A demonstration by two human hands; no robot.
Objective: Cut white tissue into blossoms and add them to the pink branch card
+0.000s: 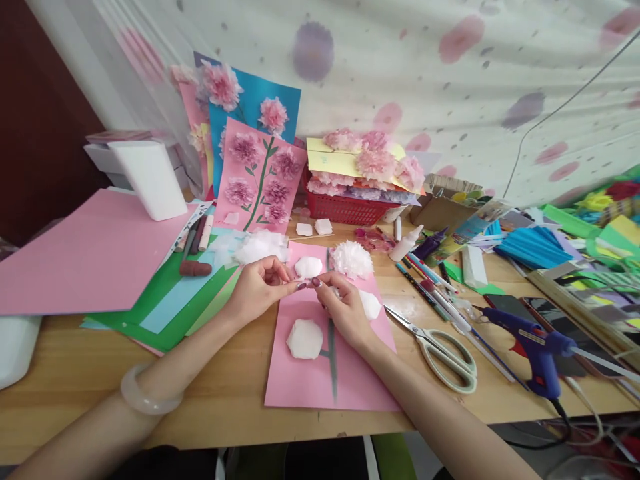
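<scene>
Fingertips of my left hand [263, 287] and my right hand [345, 303] meet above a pink card [293, 383]. Both are closed in a pinch, and whatever small, pale thing lies between them is too small to make out. A grey stem is painted down the card. White rounded paper pieces [305, 339] lie on it, one of them partly behind my right hand. Near the card's top right corner sits a fluffy white paper flower [352, 259]. Beside my left hand, a heap of crumpled white tissue paper [261, 247] rests at the card's upper left.
White-handled scissors [447, 357] lie right of the card, with a blue glue gun [537, 343] farther right. Pens [425, 280] and a white glue bottle [406, 243] are behind. Finished flower cards [260, 177] and a red basket [347, 208] stand at the back. Coloured sheets [135, 327] lie left.
</scene>
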